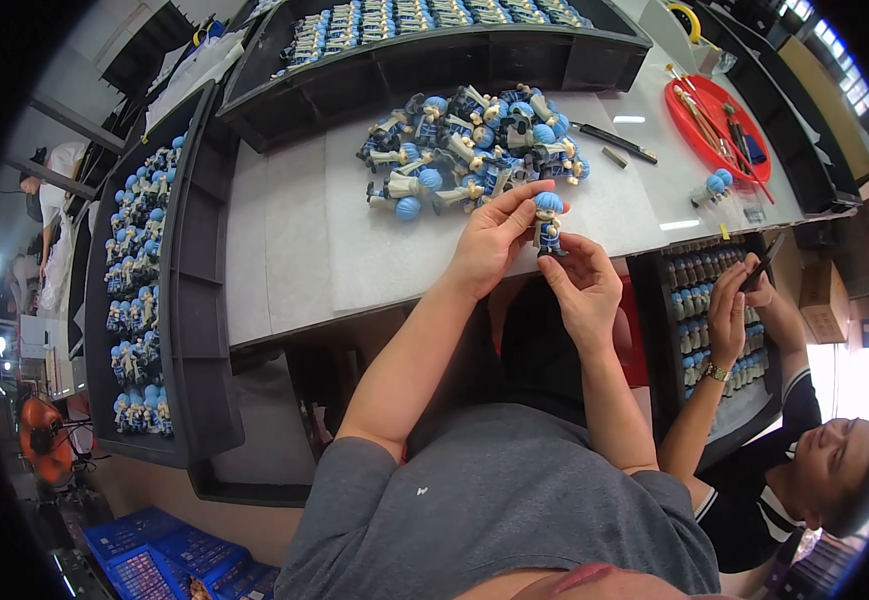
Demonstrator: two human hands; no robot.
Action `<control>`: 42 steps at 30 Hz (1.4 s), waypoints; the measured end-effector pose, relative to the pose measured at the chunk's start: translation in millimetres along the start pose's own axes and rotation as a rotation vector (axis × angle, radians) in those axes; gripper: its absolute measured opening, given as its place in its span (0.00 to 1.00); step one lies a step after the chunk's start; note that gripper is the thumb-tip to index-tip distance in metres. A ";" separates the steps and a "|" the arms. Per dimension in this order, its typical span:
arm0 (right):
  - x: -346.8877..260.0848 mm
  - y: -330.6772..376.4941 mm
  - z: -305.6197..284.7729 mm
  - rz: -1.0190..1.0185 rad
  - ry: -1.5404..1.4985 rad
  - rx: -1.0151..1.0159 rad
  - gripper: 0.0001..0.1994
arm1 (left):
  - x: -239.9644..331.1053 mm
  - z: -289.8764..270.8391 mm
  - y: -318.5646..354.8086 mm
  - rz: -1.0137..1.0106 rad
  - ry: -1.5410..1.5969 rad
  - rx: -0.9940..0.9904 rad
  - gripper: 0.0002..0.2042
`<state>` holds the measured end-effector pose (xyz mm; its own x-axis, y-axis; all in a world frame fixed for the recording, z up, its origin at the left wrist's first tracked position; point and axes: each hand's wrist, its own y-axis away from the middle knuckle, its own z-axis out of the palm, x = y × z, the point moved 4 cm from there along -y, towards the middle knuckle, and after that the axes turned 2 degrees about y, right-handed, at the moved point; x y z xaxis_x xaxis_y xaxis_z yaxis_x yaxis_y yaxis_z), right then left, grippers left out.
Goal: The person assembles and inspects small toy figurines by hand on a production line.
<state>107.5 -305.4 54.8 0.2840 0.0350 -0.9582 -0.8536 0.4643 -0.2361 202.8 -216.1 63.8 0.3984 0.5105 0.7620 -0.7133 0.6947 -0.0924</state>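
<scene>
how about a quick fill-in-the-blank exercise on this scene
1. The left hand and right hand hold a figurine with ____ hair.
2. A black pen-like tool lies to the ____ of the heap of figurines.
3. The round tray of brushes is ____.
4. Beyond the heap stands a ____ crate.

Missing words: blue; right; red; black

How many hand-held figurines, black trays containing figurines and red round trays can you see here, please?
Held blue-haired figurine: 1
Black trays containing figurines: 3
Red round tray: 1
Total: 5
</scene>
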 end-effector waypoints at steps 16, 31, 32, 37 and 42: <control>-4.2 -1.8 -4.9 -0.239 0.140 0.133 0.20 | -2.6 -1.8 0.5 0.038 -0.016 0.005 0.16; -6.6 -2.2 -10.2 0.125 -0.273 0.002 0.18 | 0.3 -0.3 2.0 0.089 -0.046 -0.062 0.15; -5.2 -2.4 -10.1 0.102 -0.232 0.005 0.16 | 0.4 -0.2 1.8 0.091 -0.040 -0.054 0.15; -3.8 -1.9 -9.2 0.069 -0.208 0.001 0.16 | 1.6 0.8 1.6 0.090 -0.030 -0.049 0.16; -3.9 -1.6 -8.6 0.057 -0.208 0.011 0.16 | 1.5 0.8 1.4 0.089 -0.034 -0.055 0.16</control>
<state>104.0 -313.9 57.4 0.3203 0.2433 -0.9155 -0.8664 0.4661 -0.1793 202.0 -214.7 65.4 0.3144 0.5547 0.7703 -0.7118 0.6747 -0.1953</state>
